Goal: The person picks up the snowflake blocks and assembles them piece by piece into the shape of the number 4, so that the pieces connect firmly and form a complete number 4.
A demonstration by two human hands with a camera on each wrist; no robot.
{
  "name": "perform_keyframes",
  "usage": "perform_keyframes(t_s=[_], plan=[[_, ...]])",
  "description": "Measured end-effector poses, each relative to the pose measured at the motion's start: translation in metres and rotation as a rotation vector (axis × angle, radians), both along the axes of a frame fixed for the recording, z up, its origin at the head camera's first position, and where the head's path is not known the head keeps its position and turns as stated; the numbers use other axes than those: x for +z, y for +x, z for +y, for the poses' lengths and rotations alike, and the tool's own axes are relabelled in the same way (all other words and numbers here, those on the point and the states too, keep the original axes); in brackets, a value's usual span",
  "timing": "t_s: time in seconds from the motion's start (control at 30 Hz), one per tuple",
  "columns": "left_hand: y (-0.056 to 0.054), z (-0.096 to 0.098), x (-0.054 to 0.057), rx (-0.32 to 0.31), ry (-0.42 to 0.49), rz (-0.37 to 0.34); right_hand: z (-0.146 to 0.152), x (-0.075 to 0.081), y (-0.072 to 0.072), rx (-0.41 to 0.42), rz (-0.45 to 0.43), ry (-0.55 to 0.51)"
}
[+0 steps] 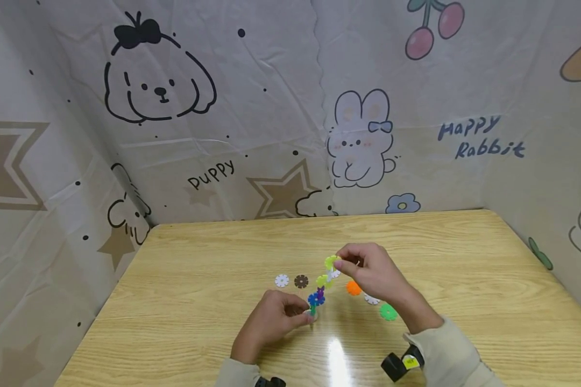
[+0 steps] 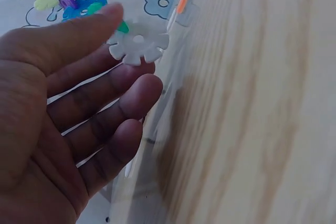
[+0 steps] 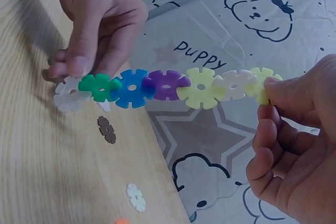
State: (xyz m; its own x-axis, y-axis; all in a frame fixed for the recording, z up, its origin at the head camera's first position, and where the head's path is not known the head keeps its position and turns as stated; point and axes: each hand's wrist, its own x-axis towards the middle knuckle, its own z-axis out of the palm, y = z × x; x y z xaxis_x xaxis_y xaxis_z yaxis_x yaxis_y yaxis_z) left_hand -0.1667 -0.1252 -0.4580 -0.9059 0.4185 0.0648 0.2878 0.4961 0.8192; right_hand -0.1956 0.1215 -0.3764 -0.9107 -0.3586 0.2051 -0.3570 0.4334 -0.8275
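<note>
A chain of interlocking notched plastic discs (image 3: 201, 99) stretches between both hands above the table. Its order from the left-hand end runs white, green, blue, purple, yellow, white, yellow. My left hand (image 1: 276, 318) pinches the white end disc (image 2: 138, 51) between thumb and fingers. At the opposite end, my right hand (image 1: 374, 273) grips the yellow end disc (image 3: 257, 77) with thumb and forefinger. The head view shows the chain slanting upward to the right, with the blue disc (image 1: 316, 299) near the left fingertips.
Loose discs lie on the wooden table (image 1: 198, 258): a white one (image 1: 282, 280) and a brown one (image 1: 301, 281) behind the left hand, plus an orange one (image 1: 353, 288), another white one (image 1: 372, 300) and a green one (image 1: 388, 312) by the right. A printed cloth (image 1: 271, 118) hangs behind.
</note>
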Motion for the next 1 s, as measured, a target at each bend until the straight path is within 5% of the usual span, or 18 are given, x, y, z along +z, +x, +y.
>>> perform_keyframes(t_s=[0.57,1.0], plan=[[0.001,0.006,0.001,0.011,-0.09,0.044,-0.009,0.014,0.004,0.04,0.023,-0.015],[0.002,-0.002,0.0,0.034,-0.025,0.069,-0.01,0.015,0.006,0.058,0.061,-0.023]])
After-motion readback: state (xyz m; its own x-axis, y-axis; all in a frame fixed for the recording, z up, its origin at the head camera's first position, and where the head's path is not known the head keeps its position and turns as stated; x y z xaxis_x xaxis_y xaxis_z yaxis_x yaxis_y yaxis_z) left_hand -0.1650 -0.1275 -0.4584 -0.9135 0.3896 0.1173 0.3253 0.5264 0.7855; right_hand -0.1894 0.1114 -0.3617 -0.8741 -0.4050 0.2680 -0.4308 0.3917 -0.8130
